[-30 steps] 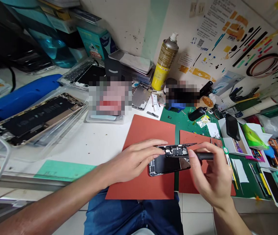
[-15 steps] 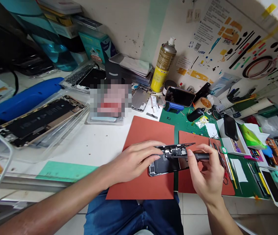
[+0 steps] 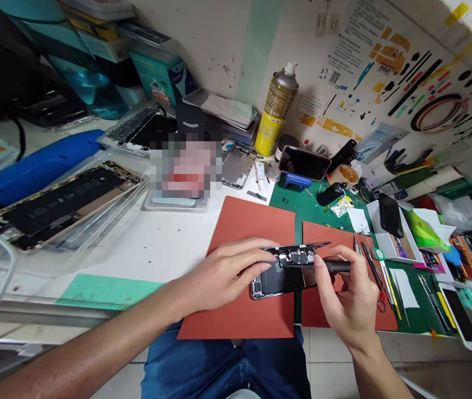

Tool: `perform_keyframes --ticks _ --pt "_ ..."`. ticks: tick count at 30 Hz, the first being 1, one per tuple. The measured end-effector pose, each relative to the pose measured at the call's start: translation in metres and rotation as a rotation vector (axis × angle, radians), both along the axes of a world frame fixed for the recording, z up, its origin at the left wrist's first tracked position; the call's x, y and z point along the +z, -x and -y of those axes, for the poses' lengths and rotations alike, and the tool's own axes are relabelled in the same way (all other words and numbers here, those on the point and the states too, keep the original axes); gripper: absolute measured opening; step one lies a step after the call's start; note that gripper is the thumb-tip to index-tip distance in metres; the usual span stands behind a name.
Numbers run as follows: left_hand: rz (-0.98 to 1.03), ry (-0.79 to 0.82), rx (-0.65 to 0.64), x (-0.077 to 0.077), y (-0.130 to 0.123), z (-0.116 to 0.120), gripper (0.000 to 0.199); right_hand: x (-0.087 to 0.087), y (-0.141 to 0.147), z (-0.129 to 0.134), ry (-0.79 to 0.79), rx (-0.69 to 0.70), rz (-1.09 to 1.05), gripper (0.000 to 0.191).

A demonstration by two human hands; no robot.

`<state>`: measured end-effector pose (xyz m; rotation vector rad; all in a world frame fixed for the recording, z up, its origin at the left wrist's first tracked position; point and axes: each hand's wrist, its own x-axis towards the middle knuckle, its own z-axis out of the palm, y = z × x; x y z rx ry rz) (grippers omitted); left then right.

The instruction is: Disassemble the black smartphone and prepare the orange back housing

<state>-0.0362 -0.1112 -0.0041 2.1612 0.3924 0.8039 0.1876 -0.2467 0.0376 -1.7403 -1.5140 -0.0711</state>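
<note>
An opened smartphone (image 3: 278, 281) is held over the left reddish-brown mat (image 3: 240, 321), its battery and metal inner parts exposed. My left hand (image 3: 223, 272) is closed on its left and upper edge. Along the phone's upper side a part with a dark edge stands tilted up; how it is attached I cannot make out. My right hand (image 3: 347, 303) pinches a slim black tool (image 3: 338, 266) between thumb and fingers. The tool points left over the exposed parts, and its tip is too small to tell whether it touches them.
A second reddish-brown mat (image 3: 331, 305) lies right, with tweezers and scissors (image 3: 381, 305) on it. A yellow spray can (image 3: 275, 111) and a phone on a blue stand (image 3: 296, 180) are behind. Another opened phone (image 3: 65, 202) rests at left, near a blurred-out patch.
My right hand and the black tool have shifted slightly left towards the phone. My left hand keeps its hold. The whole view has drifted a little.
</note>
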Motion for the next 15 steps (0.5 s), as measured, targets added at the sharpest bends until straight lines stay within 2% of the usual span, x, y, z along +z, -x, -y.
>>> perform_keyframes --ticks 7,15 --pt "0.002 -0.02 -0.013 0.002 0.0 0.0 0.024 -0.001 0.0 0.003 -0.009 -0.029 -0.08 0.019" --pt "0.044 0.006 -0.057 0.0 -0.002 -0.002 0.013 0.004 0.011 0.0 -0.096 -0.16 -0.438 0.025"
